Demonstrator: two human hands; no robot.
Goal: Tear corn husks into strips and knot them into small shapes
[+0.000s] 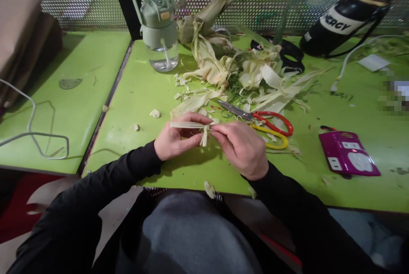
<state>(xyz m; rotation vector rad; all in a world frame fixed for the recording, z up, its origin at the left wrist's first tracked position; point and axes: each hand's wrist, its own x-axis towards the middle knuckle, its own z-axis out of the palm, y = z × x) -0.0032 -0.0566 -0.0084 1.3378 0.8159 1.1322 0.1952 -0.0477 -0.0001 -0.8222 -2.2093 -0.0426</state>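
Observation:
Both hands meet over the near middle of the green table (140,90). My left hand (175,139) is closed, pinching a thin pale strip of corn husk (187,125) that runs level between the hands. My right hand (243,148) is closed too, its fingertips pinching the same strip where a short husk piece hangs down at a knot. Just beyond the hands lie scissors with a red handle (275,120) and a yellow handle, blades pointing left. A heap of corn husks (230,69) sits behind them.
A green water bottle (159,31) stands at the back left of the table. A purple power strip (348,152) lies to the right, a black bag (345,18) at back right. Husk scraps dot the surface. A white cable (35,135) loops on the left table.

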